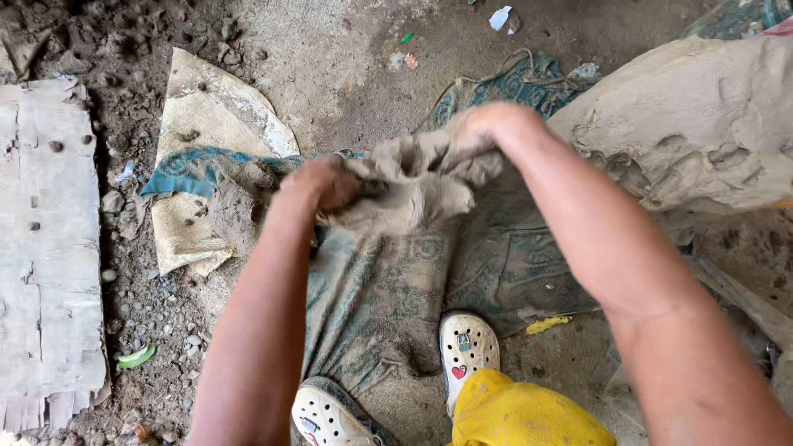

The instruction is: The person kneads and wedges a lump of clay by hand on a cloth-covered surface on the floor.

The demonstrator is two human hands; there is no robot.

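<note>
Dirt floor (372, 49), woven sacks (372, 297); both hands (330, 182) seemingly knead clay (413, 190).

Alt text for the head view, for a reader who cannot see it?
Seen from above, the left hand and right hand grip a lump of wet grey clay over a muddy green sack on the dirt floor. White perforated clogs show below, with a large clay mound at right.
</note>
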